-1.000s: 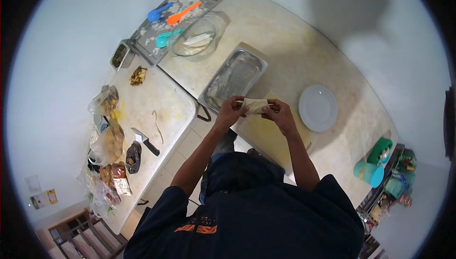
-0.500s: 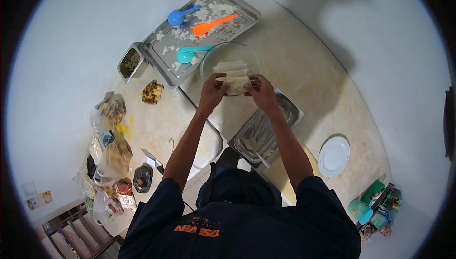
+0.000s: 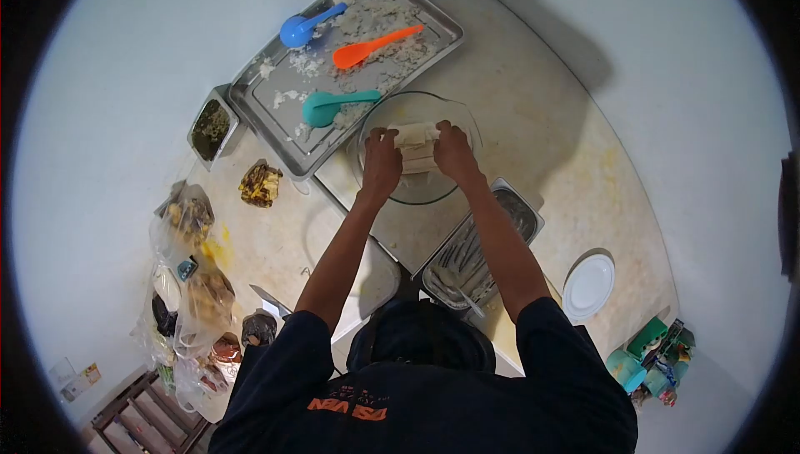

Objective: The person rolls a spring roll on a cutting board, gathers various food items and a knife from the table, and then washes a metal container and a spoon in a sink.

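A round clear glass bowl (image 3: 408, 202) stands in front of me with several pale, flat-rolled wraps (image 3: 418, 159) lying side by side in it. Across the far part of the bowl, one pale wrap (image 3: 415, 134) is held between my two hands. My left hand (image 3: 382, 164) has its fingers curled at the wrap's left end. At the right end, my right hand (image 3: 453, 154) is bent the same way, with its fingertips on the edge. The fingers hide both ends of the wrap.
Behind the bowl at left, a large metal tray (image 3: 287, 150) carries white crumbs and blue, orange and teal spoons. A smeared metal pan (image 3: 533, 225) sits below my right forearm. A white plate (image 3: 589, 287) lies at right; bagged food (image 3: 204, 308) and a knife (image 3: 271, 301) are at left.
Both hands have moved the held wrap away from me, from the bowl's near side to its far part. The other wraps now show nearer me. The whole view has shifted slightly.
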A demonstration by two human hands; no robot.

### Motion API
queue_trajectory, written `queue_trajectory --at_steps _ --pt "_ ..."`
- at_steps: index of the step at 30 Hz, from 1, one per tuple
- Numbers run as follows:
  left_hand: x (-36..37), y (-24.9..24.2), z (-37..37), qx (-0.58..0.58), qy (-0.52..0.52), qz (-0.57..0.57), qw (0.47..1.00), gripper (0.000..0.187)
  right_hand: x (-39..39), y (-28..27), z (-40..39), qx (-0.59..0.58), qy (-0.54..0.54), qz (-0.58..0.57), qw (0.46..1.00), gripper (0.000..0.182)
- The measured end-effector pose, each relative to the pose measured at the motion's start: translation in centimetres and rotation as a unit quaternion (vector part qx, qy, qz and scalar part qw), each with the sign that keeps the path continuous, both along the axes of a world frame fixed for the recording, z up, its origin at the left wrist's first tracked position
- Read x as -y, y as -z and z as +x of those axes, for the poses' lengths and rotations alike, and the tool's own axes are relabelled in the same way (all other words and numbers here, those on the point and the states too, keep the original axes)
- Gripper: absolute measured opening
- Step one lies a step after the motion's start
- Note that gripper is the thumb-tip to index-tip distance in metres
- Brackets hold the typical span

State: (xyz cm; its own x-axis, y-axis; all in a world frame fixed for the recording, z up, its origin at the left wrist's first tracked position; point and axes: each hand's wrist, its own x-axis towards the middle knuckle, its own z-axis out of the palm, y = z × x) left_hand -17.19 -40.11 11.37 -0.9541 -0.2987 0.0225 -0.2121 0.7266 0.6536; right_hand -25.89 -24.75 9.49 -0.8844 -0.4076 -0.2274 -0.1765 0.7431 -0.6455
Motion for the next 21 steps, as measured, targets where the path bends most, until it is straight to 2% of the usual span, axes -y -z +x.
queue_trajectory --at_steps 3,4,6,7,9,12,15,19,20,21 --pt "-0.1 1.0 0.3 -0.016 0.070 -0.050 0.996 0.037 0.1 0.5 0.2 -0.061 -0.044 -0.059 0.995 0.030" --pt "0.0 1.4 0.3 -0.019 0.092 -0.072 0.993 0.035 0.2 0.7 0.2 -0.054 -0.080 -0.016 0.995 0.029" --pt "-0.1 1.5 0.5 0.047 0.119 -0.066 0.990 0.031 0.2 0.7 0.4 -0.041 -0.146 0.070 0.986 0.027" --pt "-0.1 1.4 0.7 0.079 0.132 -0.063 0.986 0.029 0.1 0.4 0.6 -0.054 -0.118 0.035 0.991 0.027" --pt "-0.2 0.8 1.1 0.069 0.117 -0.065 0.989 0.025 -0.4 -0.4 1.5 -0.078 -0.057 -0.037 0.995 0.026" --pt "-0.5 0.6 1.5 0.067 0.121 -0.057 0.989 0.023 -3.2 -6.1 2.7 -0.066 -0.048 -0.150 0.985 0.026" --pt "0.0 0.0 1.2 0.067 0.140 -0.060 0.986 0.025 -8.0 -8.5 6.0 -0.086 0.024 -0.241 0.966 0.021" --pt "0.0 0.2 -1.1 -0.014 0.145 -0.078 0.986 0.031 -16.0 -7.7 12.0 -0.059 0.104 -0.194 0.974 0.018" --pt "0.2 1.0 -2.2 0.020 0.170 -0.056 0.984 0.042 -18.0 -7.3 13.6 -0.039 0.124 -0.183 0.974 0.018" --pt "0.4 2.3 -2.7 0.029 0.189 -0.083 0.978 0.048 -19.4 -7.1 15.3 -0.018 0.144 -0.172 0.974 0.019"
